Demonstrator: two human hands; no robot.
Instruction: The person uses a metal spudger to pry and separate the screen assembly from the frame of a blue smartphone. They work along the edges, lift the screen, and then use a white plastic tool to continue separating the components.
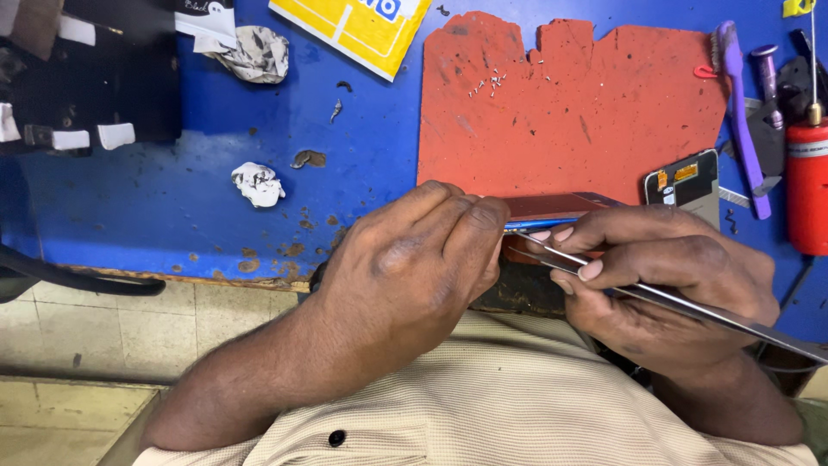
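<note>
At the bench's near edge, the left hand (414,267) clamps the phone (552,210) on edge so the right hand (664,276), closed around tweezers (655,296), can reach its seam.

The scene is brightly and evenly lit, with colours strong and saturated across the blue tabletop (172,198). Shadows are soft and short: a faint one lies under the hands (405,267) toward 6 o'clock, and a darker patch sits at 10 o'clock. A thin glint runs along the metal tool (673,302) toward 4 o'clock. Focus is sharp in the middle; the red can (807,185) at 3 o'clock looks slightly stretched by the wide lens.
</note>
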